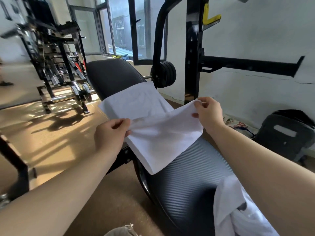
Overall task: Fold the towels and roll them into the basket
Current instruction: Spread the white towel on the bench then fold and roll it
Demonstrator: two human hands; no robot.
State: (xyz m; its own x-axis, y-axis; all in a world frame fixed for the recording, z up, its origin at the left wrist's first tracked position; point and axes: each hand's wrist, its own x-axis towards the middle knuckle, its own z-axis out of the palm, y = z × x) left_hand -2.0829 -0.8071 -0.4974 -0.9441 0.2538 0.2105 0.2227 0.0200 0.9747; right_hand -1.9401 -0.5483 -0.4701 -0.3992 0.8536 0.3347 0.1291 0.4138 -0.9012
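The left hand [110,133] and right hand [208,113] each pinch a corner of the white towel [153,138]. They lift that edge, probably to fold it over the part lying across the worktop [196,167], mid-length. No basket shows.

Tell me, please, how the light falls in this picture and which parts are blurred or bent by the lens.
Head view: daylight comes through the window and throws bright patches and shadows on the floor; the machine at far left is blurred; the white towel, pinched by the left hand and the right hand, is sharp; the wide lens makes the black rack lean.
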